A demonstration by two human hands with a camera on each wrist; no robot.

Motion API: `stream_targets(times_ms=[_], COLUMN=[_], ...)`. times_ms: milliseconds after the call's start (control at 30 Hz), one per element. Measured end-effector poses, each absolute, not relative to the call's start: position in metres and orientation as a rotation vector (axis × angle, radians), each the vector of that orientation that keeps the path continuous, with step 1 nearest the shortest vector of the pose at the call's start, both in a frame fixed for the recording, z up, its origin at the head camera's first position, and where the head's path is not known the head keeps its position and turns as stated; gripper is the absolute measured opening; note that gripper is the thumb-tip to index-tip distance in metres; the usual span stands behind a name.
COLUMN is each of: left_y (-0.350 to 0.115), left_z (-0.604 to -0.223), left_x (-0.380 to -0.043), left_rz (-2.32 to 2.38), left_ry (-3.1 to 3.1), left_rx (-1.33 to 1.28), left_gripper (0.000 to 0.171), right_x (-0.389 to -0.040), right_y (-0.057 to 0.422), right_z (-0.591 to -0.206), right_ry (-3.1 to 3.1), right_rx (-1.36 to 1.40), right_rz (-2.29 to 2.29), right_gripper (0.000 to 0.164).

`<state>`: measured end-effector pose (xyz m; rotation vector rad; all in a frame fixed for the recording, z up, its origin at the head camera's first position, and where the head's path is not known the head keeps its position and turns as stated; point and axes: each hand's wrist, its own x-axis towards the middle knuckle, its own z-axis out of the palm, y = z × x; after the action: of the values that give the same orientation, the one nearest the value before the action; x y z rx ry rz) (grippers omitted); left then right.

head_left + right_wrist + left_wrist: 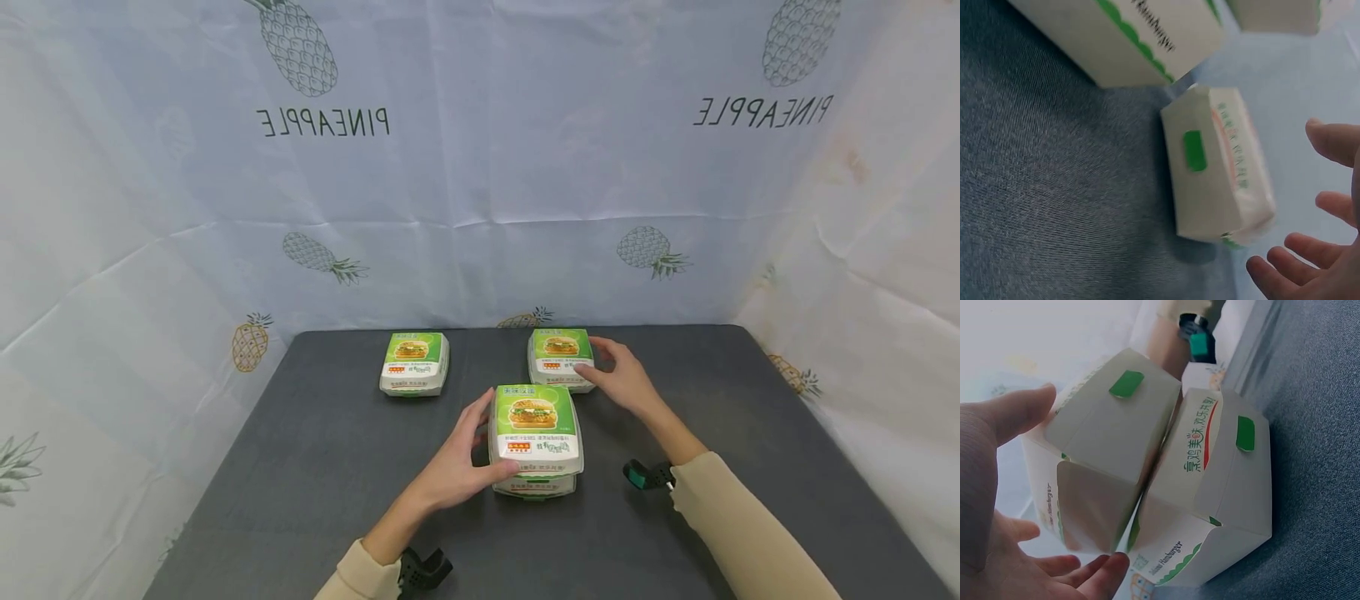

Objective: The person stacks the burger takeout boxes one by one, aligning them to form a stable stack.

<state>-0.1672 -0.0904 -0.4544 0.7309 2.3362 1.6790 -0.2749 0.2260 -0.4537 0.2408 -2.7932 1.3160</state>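
Nearest stack: two burger boxes [536, 437], one on top of the other, sit at about 6 o'clock on the dark grey surface [315, 467], closest to the camera.
Left hand [457, 462]: its grip is on the top box, thumb along the near edge and fingers on the left side wall; the left wrist view shows palm and fingers spread loosely against the box, not squeezing it.
Right hand [626, 382]: fingers apart and straight, reaching to the far right box [561, 358] at about 1 o'clock; the fingertips are at its right edge, and I cannot tell whether they touch it. The right wrist view shows the fingers open beside the box [1219, 172] with a gap.
Third box [415, 362]: alone at about 11 o'clock, well apart from both hands.
Doing the step well: judging by the thin card walls, the right hand should take the far box by two opposite sides and keep it level, with light pressure so the walls do not buckle. The left hand should steady the stack so that the top box stays square on the lower one.
Box writing: each green lid shows a burger photo and small Chinese text, too small to read from the head view; a side panel in the left wrist view shows red Chinese characters and "Italian Hamburger".
Closure: a green tab [1245, 432] locks each front.
Backdrop [480, 167]: pale cloth with pineapples and the word "PINEAPPLE", seen mirrored.
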Motion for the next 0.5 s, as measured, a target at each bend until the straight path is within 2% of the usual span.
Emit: stream_targets(times_ms=[500], left_y=[-0.091], left_z=[-0.456], left_x=[-0.167], left_rz=[1.658], left_ry=[2.333], left_rx=[0.715], left_gripper=[0.101], right_x=[-0.295], right_y=[0.222], right_z=[-0.483], right_ry=[-2.776], right_rx=[0.226], right_rz=[1.595], right_gripper=[0.092])
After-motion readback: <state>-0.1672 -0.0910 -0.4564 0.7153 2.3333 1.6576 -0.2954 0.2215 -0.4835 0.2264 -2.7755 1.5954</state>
